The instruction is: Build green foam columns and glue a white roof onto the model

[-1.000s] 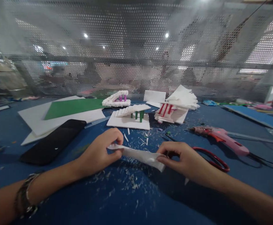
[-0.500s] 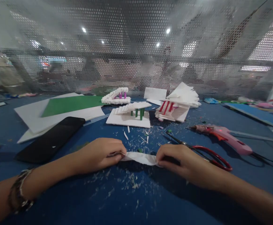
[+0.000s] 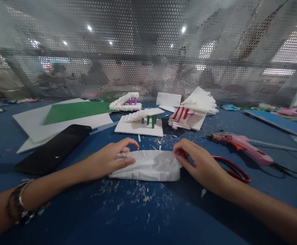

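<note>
A crumpled white sheet (image 3: pixel 150 165) lies flat on the blue table between my hands. My left hand (image 3: pixel 110 159) rests on its left end, fingers stretched out and pressing it down. My right hand (image 3: pixel 200 165) pinches the sheet's upper right edge between thumb and fingers. Red-handled scissors (image 3: pixel 233 169) lie just behind my right hand.
A pink glue gun (image 3: pixel 242 147) lies to the right, its cord trailing off. A black phone (image 3: pixel 52 149) sits at left beside white and green sheets (image 3: pixel 71 114). Three small foam models (image 3: pixel 148 119) stand behind the sheet. White scraps litter the blue table (image 3: pixel 148 217). A perforated screen (image 3: pixel 148 51) closes the far side.
The white piece, held as a folded narrow strip above the table, has been lowered and spread out flat. My left hand went from pinching it to pressing on it.
</note>
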The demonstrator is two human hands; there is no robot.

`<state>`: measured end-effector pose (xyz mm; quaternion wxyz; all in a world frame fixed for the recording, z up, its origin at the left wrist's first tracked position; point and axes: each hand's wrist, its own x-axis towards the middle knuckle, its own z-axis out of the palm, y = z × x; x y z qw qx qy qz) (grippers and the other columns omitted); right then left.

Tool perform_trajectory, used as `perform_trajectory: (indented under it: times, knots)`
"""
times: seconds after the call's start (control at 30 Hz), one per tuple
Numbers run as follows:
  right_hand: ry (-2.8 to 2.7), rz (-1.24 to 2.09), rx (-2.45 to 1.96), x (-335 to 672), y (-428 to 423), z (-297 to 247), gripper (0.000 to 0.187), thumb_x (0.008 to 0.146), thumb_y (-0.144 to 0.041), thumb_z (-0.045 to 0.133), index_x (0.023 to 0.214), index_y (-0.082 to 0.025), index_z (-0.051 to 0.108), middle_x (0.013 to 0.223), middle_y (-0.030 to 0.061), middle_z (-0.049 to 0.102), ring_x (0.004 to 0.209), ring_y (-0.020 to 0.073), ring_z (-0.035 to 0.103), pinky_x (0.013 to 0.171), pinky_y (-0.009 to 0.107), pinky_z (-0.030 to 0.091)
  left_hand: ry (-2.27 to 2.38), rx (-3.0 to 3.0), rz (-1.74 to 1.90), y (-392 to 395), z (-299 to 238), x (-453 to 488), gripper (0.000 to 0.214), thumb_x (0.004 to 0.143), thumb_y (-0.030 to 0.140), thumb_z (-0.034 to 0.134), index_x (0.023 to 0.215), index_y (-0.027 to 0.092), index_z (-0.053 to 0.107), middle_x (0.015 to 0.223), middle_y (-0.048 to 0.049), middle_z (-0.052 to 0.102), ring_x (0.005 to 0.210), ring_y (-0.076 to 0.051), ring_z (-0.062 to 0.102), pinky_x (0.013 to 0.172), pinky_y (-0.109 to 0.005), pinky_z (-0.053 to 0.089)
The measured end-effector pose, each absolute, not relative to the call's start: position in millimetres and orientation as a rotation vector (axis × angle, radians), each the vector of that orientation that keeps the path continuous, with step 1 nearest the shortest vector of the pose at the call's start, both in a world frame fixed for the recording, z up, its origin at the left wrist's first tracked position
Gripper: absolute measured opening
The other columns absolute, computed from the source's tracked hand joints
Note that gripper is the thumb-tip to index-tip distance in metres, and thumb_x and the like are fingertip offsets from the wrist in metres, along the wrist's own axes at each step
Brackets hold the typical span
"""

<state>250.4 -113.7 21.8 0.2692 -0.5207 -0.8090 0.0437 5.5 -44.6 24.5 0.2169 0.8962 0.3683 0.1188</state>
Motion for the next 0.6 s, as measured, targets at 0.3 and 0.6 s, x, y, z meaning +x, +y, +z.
perform_trajectory:
  times: [0.3,0.6]
  knots:
    - [-2.577,0.194,-1.258,243,-119,22,0.027,0.085,-0.022,0.045,0.11,-0.016,0.052,0.102,0.0097,0.059,0.094,0.0181,0.052,0.083,0.035,0.042,0.895,2.944,0.674,-51,15,6,0.025,0.084,0.026,0.04,0.105,0.021,0.051,0.112,-0.0078,0.045,0.106,-0.024,0.04,0.09,-0.041,0.033]
    - [-2.681,0.129,-1.101,242,-121,26,0.012,0.072,-0.005,0.051,0.077,-0.015,0.056,0.077,0.0036,0.057,0.074,0.0141,0.05,0.07,0.028,0.04,0.531,2.86,0.16,-61,24,11,0.007,0.079,0.022,0.049,0.075,0.017,0.052,0.075,-0.0009,0.056,0.068,-0.013,0.05,0.059,-0.022,0.034]
